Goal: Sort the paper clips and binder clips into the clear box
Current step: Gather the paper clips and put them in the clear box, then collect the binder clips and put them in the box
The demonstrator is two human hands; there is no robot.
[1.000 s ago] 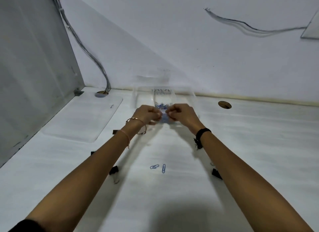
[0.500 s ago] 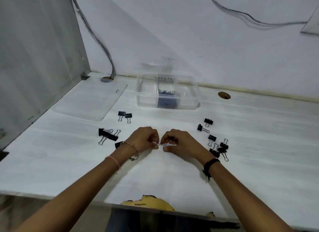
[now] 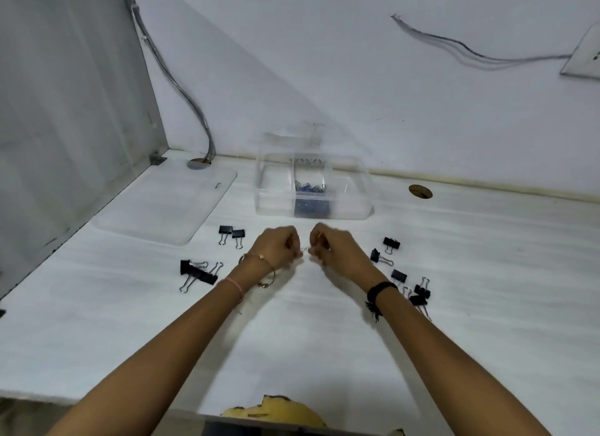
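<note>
The clear box (image 3: 269, 188) stands at the back of the white table, with blue paper clips (image 3: 310, 187) heaped in its middle compartment. In front of the box, my left hand (image 3: 279, 247) and my right hand (image 3: 334, 249) are close together with fingertips pinched. A small paper clip (image 3: 304, 249) shows between them, blurred. Black binder clips lie on both sides. On the left are two small ones (image 3: 232, 233) and a large one (image 3: 198, 273). Several lie to the right (image 3: 391, 243), beside my right wrist.
The box's clear lid (image 3: 168, 205) lies flat at the left. A grey partition (image 3: 65, 111) walls the left side, with cables (image 3: 181, 88) running down into a hole. Another cable hole (image 3: 420, 191) is at the back right. A yellow object (image 3: 276, 409) sits below the front edge.
My hands came back from the box to the two paper clips on the table and closed on them. They now sit higher and nearer the box, and the clips are gone from the table.
</note>
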